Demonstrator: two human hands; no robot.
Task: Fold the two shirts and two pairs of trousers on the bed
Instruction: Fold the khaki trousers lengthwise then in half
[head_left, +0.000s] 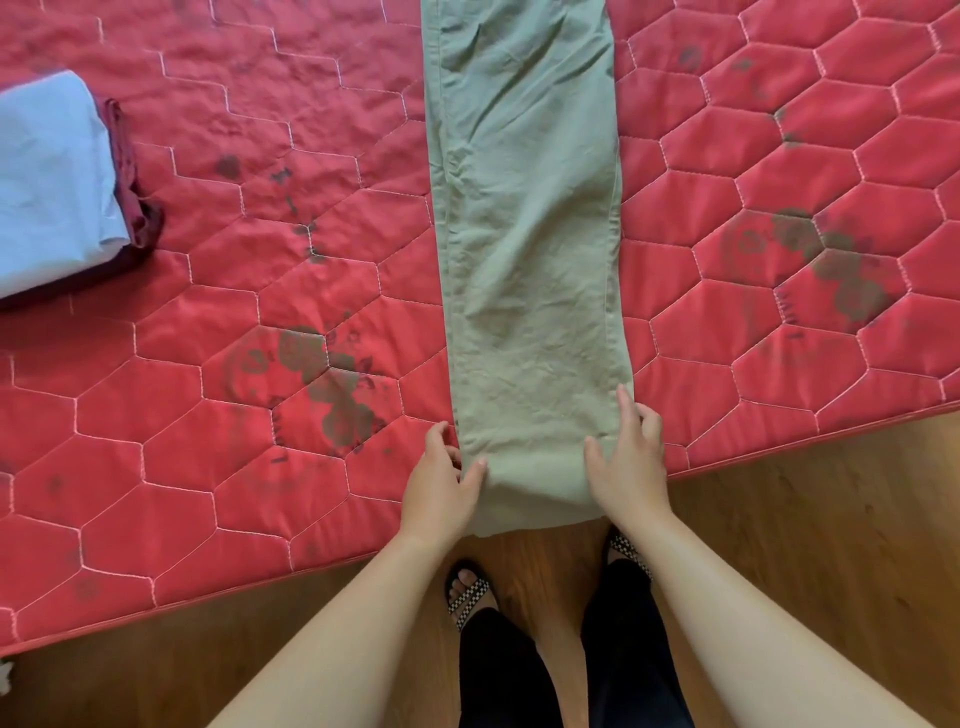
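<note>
Bed: the red quilted bed (208, 415) fills most of my view.
Trousers: the green trousers (530, 234) lie flat lengthwise across it, hem hanging over the near edge.
Shirt: a folded blue shirt (52, 182) sits far left on a dark red garment (126, 156).
Left hand: my left hand (441, 483) pinches the hem's left edge, thumb on top.
Right hand: my right hand (631, 467) lies relaxed on the right edge, fingers straight.

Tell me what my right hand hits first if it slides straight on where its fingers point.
The right hand would meet only more of the olive trousers it touches; nothing else seems ahead.
</note>
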